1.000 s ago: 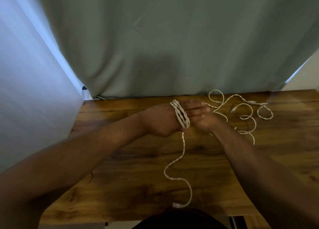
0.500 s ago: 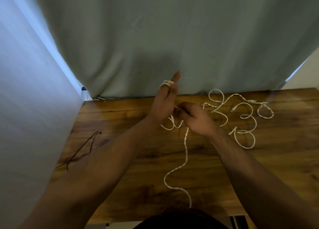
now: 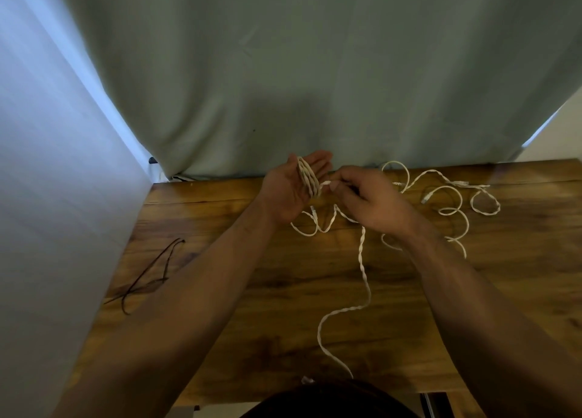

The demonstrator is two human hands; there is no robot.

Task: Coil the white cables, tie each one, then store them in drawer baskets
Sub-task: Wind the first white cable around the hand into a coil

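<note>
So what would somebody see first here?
First, the two hands in the middle: the left hand is raised with a white cable wound in loops round its fingers, and the right hand pinches that cable just beside it. Then the messy loose white cables on the far right of the wooden table, and a thin dark cord near its left edge.

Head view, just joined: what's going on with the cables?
A person is coiling a white cable. The coil wraps the straight fingers of the left hand, raised palm-up over the far edge of the table. The right hand pinches the cable right beside the coil, and its tail trails across the table toward the person. A loose cable lies in loops at far right, untied. A dark cord lies at left. No baskets show.
</note>
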